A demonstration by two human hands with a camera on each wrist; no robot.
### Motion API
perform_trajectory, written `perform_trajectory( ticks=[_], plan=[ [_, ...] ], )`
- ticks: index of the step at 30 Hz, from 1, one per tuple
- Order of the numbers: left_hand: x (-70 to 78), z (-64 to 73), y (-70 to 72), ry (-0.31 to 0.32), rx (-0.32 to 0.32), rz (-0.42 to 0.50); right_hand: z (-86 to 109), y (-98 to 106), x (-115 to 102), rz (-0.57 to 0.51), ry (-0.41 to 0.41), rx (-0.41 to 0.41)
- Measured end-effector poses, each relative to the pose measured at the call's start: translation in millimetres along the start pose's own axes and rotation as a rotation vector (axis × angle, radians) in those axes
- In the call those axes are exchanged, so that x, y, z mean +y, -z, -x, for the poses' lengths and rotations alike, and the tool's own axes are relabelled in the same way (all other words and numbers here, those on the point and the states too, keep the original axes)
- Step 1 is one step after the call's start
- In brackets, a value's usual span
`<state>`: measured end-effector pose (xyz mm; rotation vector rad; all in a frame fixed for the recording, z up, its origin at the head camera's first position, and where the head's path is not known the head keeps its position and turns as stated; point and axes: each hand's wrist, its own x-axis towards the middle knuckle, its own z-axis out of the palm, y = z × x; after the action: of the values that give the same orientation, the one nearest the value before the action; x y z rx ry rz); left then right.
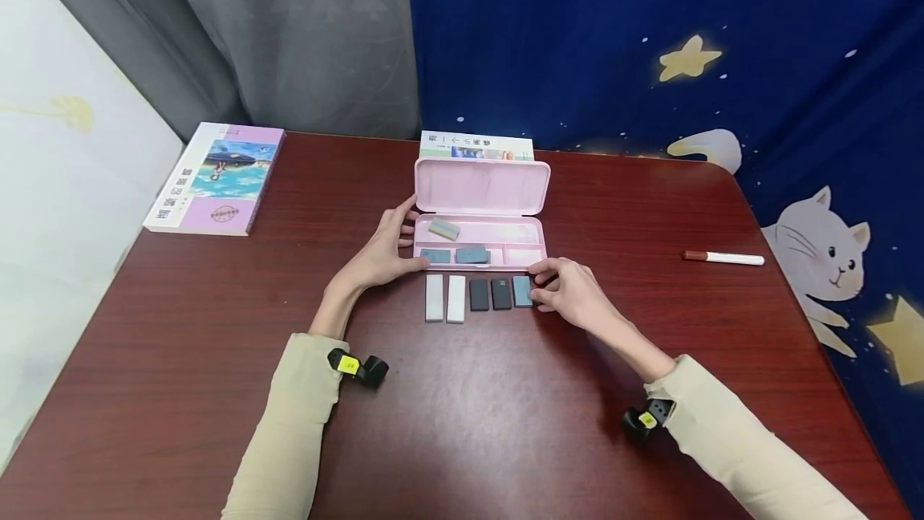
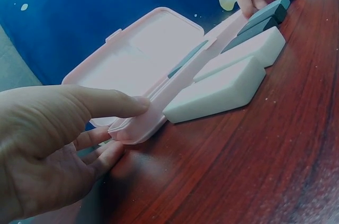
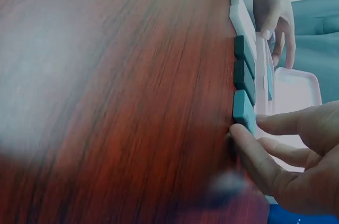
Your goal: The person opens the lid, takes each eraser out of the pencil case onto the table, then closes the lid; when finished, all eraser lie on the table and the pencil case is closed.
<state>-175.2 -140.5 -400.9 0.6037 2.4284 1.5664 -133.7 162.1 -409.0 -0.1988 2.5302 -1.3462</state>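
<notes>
A pink pencil case lies with its lid raised. Inside sit a striped eraser and blue-grey erasers in the front compartments. My left hand holds the case's left end, thumb at the front edge and fingers round the side. Along the front stand two white erasers, two black erasers and a blue eraser. My right hand is at the case's front right corner, its fingertips touching the blue eraser's outer end; no finger wraps round that eraser.
A purple-and-white book lies at the back left. Another book is partly hidden behind the raised lid. A brown-capped white marker lies to the right on the dark red wooden table. Curtains hang behind.
</notes>
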Motion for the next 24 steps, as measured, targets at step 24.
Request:
perform_trajectory(
  ticks=[24],
  plan=[
    [-1.5, -0.6, -1.7, -0.009, 0.002, 0.012, -61.2, -16, -58, 0.309, 0.299, -0.077]
  ],
)
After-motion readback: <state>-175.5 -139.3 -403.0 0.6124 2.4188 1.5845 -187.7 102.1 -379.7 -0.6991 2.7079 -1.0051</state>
